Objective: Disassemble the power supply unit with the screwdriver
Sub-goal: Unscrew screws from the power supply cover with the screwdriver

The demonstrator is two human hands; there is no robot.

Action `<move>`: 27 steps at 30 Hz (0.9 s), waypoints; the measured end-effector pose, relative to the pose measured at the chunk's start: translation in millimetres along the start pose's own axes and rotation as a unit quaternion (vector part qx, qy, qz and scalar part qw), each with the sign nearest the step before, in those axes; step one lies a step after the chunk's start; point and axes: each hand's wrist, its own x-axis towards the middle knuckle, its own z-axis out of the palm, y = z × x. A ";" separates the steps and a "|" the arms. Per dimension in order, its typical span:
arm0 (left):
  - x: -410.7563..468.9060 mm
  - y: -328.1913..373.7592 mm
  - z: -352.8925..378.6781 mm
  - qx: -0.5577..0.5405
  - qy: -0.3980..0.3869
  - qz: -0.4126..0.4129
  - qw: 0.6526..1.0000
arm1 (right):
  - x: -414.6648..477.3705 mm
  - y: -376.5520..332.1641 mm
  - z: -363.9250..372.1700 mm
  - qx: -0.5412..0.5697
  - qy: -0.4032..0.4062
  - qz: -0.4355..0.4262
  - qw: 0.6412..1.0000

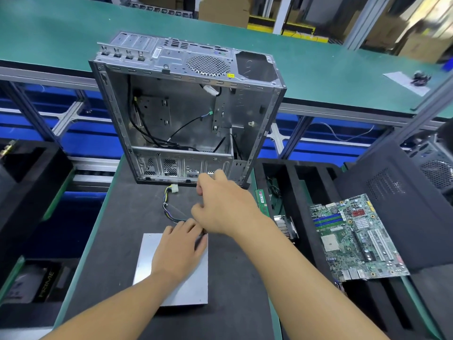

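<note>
Power supply unit: under left hand, pressed flat-fingered. Right hand: just beyond, fingers curled; contents indiscernible.

right hand grip: hidden by its own back | cable near end: under left hand | far boxes: blurred

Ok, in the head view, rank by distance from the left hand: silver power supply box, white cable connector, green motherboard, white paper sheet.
1. Silver power supply box: under the left hand.
2. White cable connector: just ahead.
3. Green motherboard: off right.
4. White paper sheet: far bench, right.
</note>
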 end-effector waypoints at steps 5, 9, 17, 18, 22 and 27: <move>1.5 -2.6 -3.2 -0.048 -0.040 -0.010 0.998 | -9.1 9.1 1.2 0.037 0.022 0.013 0.999; 2.4 -1.9 -5.4 -0.137 -0.044 -0.093 0.985 | -26.5 26.4 -11.0 0.078 0.097 0.049 0.991; 14.9 36.4 -7.4 -0.217 -0.020 -0.016 0.976 | -83.1 93.5 -27.4 0.060 0.121 0.174 0.975; 17.3 50.7 -5.6 -0.238 -0.038 -0.003 0.971 | -91.0 101.2 -27.9 0.057 0.119 0.187 0.973; 18.3 110.9 6.7 -0.344 -0.159 -0.027 0.925 | -122.3 125.6 -29.2 0.070 0.133 0.228 0.962; 17.4 172.4 33.9 -0.381 -0.282 -0.046 0.879 | -161.8 150.8 -29.5 0.078 0.149 0.290 0.942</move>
